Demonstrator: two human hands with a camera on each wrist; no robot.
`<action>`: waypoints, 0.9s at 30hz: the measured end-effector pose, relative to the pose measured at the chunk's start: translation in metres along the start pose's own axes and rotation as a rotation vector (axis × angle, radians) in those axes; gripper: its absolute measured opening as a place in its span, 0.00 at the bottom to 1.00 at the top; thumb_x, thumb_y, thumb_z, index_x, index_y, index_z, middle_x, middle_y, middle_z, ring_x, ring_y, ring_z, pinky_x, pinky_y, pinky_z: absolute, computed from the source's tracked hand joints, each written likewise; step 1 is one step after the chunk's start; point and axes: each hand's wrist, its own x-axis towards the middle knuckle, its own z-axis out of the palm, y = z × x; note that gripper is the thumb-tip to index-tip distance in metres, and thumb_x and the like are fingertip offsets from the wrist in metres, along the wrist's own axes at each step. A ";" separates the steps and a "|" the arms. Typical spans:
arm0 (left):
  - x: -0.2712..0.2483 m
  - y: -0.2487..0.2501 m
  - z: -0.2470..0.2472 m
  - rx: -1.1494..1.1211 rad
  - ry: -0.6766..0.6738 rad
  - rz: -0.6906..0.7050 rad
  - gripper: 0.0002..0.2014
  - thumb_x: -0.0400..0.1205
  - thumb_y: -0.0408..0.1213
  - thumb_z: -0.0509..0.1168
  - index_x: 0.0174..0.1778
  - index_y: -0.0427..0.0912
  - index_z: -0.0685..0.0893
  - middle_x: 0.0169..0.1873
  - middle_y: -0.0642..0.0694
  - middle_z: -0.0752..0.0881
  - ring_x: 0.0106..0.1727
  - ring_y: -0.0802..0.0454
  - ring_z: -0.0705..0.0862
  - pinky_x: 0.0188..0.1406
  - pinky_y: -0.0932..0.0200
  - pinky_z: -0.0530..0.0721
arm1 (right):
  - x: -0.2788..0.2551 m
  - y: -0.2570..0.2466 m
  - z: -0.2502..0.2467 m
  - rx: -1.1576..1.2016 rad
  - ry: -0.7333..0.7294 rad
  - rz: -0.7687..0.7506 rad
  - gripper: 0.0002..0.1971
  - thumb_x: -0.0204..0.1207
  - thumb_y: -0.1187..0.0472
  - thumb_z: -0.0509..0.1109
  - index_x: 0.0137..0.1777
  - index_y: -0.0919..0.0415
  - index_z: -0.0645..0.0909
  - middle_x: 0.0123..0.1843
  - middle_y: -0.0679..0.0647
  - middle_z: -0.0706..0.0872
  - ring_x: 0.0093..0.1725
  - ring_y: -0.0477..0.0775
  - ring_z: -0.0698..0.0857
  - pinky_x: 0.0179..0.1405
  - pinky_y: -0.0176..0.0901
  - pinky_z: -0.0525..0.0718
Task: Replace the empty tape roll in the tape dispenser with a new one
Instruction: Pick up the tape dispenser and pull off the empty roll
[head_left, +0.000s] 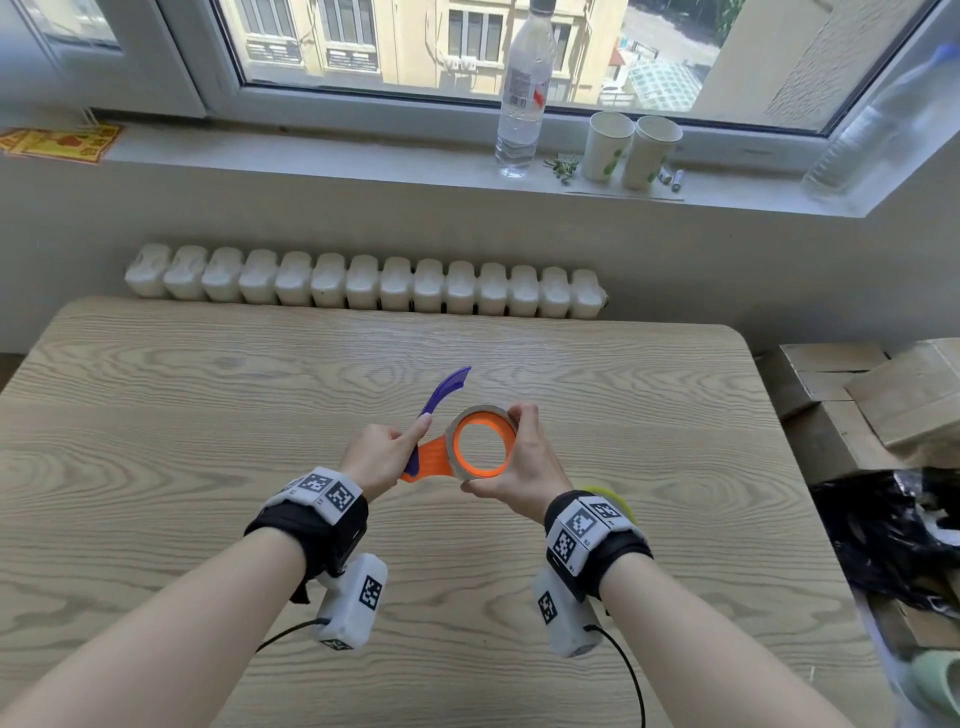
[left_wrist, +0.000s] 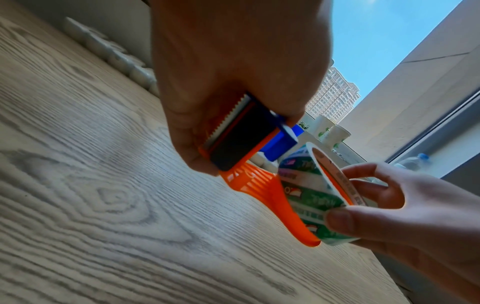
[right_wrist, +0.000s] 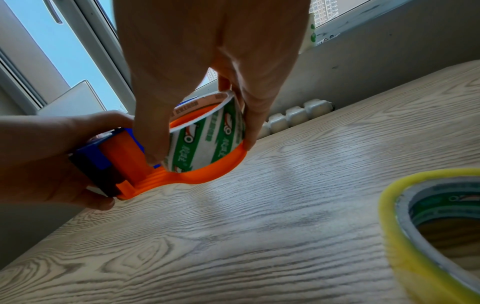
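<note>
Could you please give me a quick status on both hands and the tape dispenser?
Left hand grips tape dispenser at cutter end. Right hand pinches empty roll on hub. New tape roll waiting on table. Nothing obstructing.

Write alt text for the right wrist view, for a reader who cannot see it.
The right hand grips an empty tape roll, a printed green-and-white core, seated on the orange tape dispenser above a wooden table. The left hand holds the dispenser's blue cutter end, and a new yellow tape roll lies on the table nearby.
</note>
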 end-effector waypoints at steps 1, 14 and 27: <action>0.001 -0.001 -0.001 0.014 0.005 0.016 0.33 0.68 0.71 0.56 0.20 0.41 0.76 0.19 0.42 0.81 0.26 0.44 0.80 0.39 0.45 0.84 | 0.000 -0.001 0.000 0.001 -0.003 0.004 0.46 0.53 0.55 0.86 0.65 0.56 0.59 0.59 0.51 0.70 0.57 0.49 0.74 0.55 0.39 0.72; 0.007 -0.027 -0.022 0.034 0.050 -0.029 0.30 0.77 0.63 0.58 0.19 0.41 0.70 0.19 0.43 0.76 0.24 0.46 0.73 0.33 0.54 0.69 | 0.016 0.005 -0.001 0.157 0.226 0.107 0.45 0.50 0.49 0.87 0.62 0.58 0.62 0.59 0.54 0.77 0.59 0.51 0.78 0.58 0.40 0.74; 0.007 -0.069 -0.030 -0.180 0.047 -0.088 0.14 0.80 0.52 0.62 0.31 0.54 0.84 0.14 0.61 0.80 0.28 0.53 0.76 0.30 0.57 0.71 | 0.047 0.051 0.031 -0.067 0.070 0.390 0.49 0.54 0.58 0.85 0.71 0.67 0.60 0.70 0.60 0.70 0.71 0.59 0.72 0.71 0.48 0.73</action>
